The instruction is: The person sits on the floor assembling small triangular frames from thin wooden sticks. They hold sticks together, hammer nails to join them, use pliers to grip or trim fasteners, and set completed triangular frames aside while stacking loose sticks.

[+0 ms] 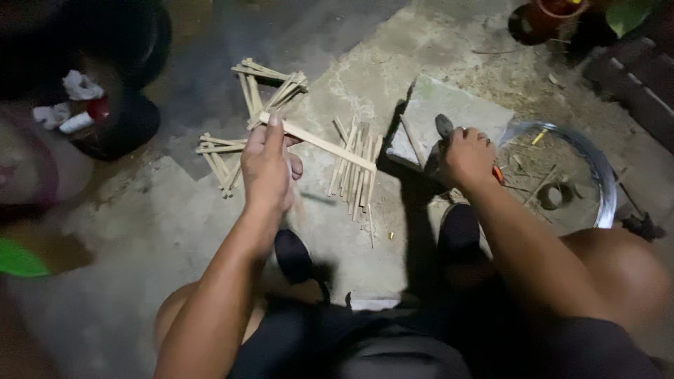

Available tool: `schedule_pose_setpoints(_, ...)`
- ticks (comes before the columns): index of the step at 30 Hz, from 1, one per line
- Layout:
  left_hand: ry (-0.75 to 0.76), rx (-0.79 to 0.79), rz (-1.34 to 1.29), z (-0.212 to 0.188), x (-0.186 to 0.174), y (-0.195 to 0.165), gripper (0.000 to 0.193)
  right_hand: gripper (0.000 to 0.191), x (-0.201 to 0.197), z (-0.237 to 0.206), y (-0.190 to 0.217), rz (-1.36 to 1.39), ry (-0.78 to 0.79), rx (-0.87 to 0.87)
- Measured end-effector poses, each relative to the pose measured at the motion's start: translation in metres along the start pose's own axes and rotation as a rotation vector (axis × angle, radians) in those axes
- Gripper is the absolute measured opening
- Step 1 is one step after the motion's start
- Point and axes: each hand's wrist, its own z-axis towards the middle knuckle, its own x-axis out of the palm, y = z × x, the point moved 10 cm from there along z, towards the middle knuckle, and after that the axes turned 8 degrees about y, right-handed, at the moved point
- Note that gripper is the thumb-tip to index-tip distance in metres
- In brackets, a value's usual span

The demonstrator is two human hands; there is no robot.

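My left hand [268,167] grips a thin bamboo strip [330,146] that slants down to the right over the ground. Under its far end lies a loose pile of split bamboo sticks [354,172]. Two tied frames of bamboo sticks [270,88] [219,158] lie beyond my left hand. My right hand [467,156] is closed on a tool with a dark head and orange handle [444,128], maybe pliers. It hovers at the edge of a flat grey stone slab [456,112].
A coil of shiny wire [597,165] lies on the ground at the right. My knees and dark sandals [293,256] are at the bottom. A dark bowl-like thing with red and white bits [105,119] sits at the left. A red pot [551,14] stands far right.
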Motion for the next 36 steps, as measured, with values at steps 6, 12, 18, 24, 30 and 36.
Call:
schedule_pose_setpoints(6, -0.082, -0.011, -0.032, 0.003, -0.007, 0.011, 0.027, 0.03, 0.051, -0.014, 0.036, 0.059, 0.308, -0.087)
schedule_pose_setpoints(12, 0.003, -0.181, -0.202, -0.002, 0.0, 0.025, 0.021, 0.028, 0.063, -0.007, 0.028, 0.072, 0.307, -0.07)
schedule_pose_setpoints(18, -0.025, -0.113, -0.373, 0.004, -0.021, 0.003, 0.024, 0.022, 0.029, 0.006, 0.061, 0.923, 0.255, 0.0)
schedule_pose_setpoints(24, 0.022, -0.05, -0.411, 0.01, -0.022, 0.006, 0.017, 0.014, -0.009, -0.039, 0.119, 1.881, 0.561, -0.09)
schedule_pose_setpoints(30, 0.149, -0.122, -0.361, 0.005, -0.013, 0.015, 0.02, 0.015, -0.006, -0.051, 0.12, 1.63, 0.564, -0.071)
schedule_pose_setpoints(36, 0.51, -0.353, 0.151, -0.002, 0.002, 0.016, 0.033, 0.017, -0.006, -0.053, 0.112, 1.219, 0.498, -0.21)
